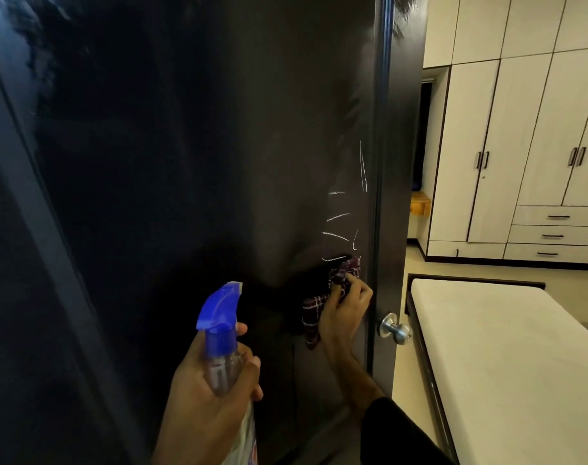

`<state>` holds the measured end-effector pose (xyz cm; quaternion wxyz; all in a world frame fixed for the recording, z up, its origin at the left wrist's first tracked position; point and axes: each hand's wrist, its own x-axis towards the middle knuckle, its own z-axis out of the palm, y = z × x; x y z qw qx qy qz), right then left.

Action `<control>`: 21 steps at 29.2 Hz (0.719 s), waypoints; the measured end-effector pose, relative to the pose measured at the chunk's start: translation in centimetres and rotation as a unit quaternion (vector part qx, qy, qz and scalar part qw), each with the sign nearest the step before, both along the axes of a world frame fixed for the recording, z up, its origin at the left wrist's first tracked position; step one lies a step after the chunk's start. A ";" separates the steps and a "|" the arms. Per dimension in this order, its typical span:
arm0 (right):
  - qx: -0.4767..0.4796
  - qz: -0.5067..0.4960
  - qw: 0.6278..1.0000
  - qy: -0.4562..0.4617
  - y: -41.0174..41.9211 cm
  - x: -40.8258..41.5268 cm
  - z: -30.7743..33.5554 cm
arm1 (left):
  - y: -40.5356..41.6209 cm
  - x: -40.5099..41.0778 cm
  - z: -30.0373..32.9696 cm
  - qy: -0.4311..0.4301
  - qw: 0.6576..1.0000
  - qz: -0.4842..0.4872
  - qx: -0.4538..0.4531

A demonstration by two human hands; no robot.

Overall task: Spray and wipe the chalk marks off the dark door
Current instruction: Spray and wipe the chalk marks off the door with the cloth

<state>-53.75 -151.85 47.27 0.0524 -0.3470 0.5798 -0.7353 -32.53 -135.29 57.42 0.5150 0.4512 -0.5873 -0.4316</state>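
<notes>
The dark door (202, 146) fills most of the head view. White chalk marks (339, 218) streak it near its right edge, above the knob. My right hand (344, 310) grips a dark checked cloth (319, 303) and presses it against the door just below the lowest chalk stroke. My left hand (205, 397) holds a clear spray bottle (224, 344) by the neck; its blue nozzle points up and to the right, toward the door.
A silver door knob (395, 328) sticks out from the door edge right of my right hand. Beyond the door stand a bed with a white mattress (507, 357) and a white wardrobe (520, 146) with drawers.
</notes>
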 end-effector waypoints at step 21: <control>-0.011 -0.046 0.998 -0.035 -2.4 -2.3 1.9 | -2.7 -3.0 2.4 -0.018 0.998 -0.035 -0.044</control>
